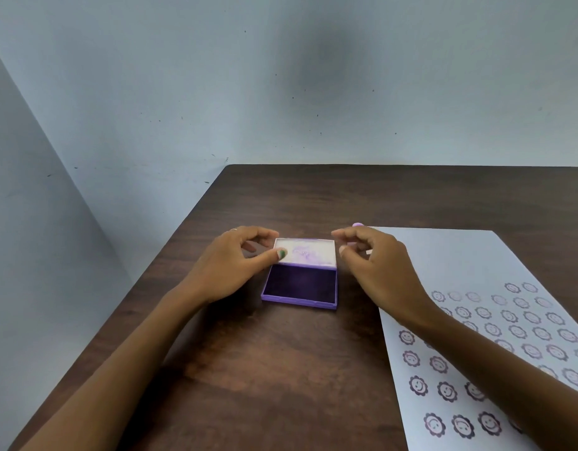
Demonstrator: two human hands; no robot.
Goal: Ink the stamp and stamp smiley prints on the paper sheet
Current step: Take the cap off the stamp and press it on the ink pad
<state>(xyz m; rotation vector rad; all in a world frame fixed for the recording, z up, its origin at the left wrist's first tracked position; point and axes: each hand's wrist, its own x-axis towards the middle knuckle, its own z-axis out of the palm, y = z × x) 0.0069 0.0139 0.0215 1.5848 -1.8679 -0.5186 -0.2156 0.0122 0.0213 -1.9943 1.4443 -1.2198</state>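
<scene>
The purple ink pad (pixel 300 286) lies open near the middle of the dark wooden counter (pixel 281 369), its dark violet inking surface facing up and its lid (pixel 305 252) tilted back on the far side, the lid's inner face white with purple smears. The left hand (pixel 230 263) sits at the lid's left edge, thumb laid against the lid's lower left corner and fingers curled toward its upper left corner, so the grip is pinching the lid; a ring shows on one finger and the thumbnail is painted green. The right hand (pixel 375 258) hovers just beside the lid's right edge, fingers loosely curled with a gap between thumb and fingertips, holding nothing and apparently not touching the lid. A small lilac object (pixel 358 224) peeks out just behind the right hand's knuckles; whether it is the stamp cannot be told. To the right, a white paper sheet (pixel 460 255) lies flat on the counter, its near part covered with rows of flower-rimmed smiley prints (pixel 447 390), some dark and some faint. The right forearm crosses above the sheet's left edge. Behind the counter stands a pale blue wall (pixel 281 92).
</scene>
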